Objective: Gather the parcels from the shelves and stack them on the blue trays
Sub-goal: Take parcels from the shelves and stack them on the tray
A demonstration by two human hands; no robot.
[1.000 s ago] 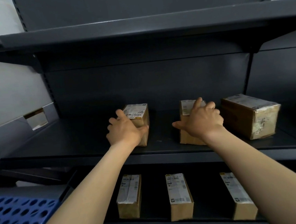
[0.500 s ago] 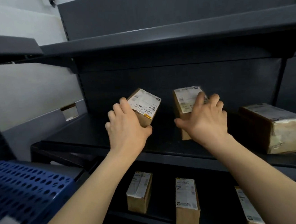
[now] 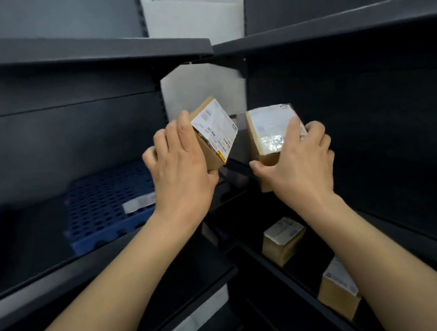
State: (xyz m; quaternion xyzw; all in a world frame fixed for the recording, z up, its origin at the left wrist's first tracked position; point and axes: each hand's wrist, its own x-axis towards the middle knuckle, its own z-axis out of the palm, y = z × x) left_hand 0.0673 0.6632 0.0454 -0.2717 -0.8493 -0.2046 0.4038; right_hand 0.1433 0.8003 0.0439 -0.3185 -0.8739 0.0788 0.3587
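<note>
My left hand (image 3: 178, 166) grips a small cardboard parcel with a white shipping label (image 3: 215, 131), held tilted in the air. My right hand (image 3: 298, 163) grips a second small cardboard parcel (image 3: 268, 131) with a label and shiny tape, also off the shelf. The two parcels are held side by side, a small gap apart, in front of the corner where two dark shelf units meet. A blue perforated tray (image 3: 103, 203) lies on the left unit's shelf, lower left of my left hand.
Two more labelled cardboard parcels (image 3: 283, 239) (image 3: 338, 290) rest on the lower right shelf. Dark shelf boards (image 3: 89, 52) run overhead on both sides. A white label strip (image 3: 139, 202) lies on the blue tray. A pale panel (image 3: 204, 89) fills the corner gap.
Both hands have lifted their parcels off the right-hand shelf and swung left with my view. The blue tray now sits near mid-left; the larger box on the right has left the view.
</note>
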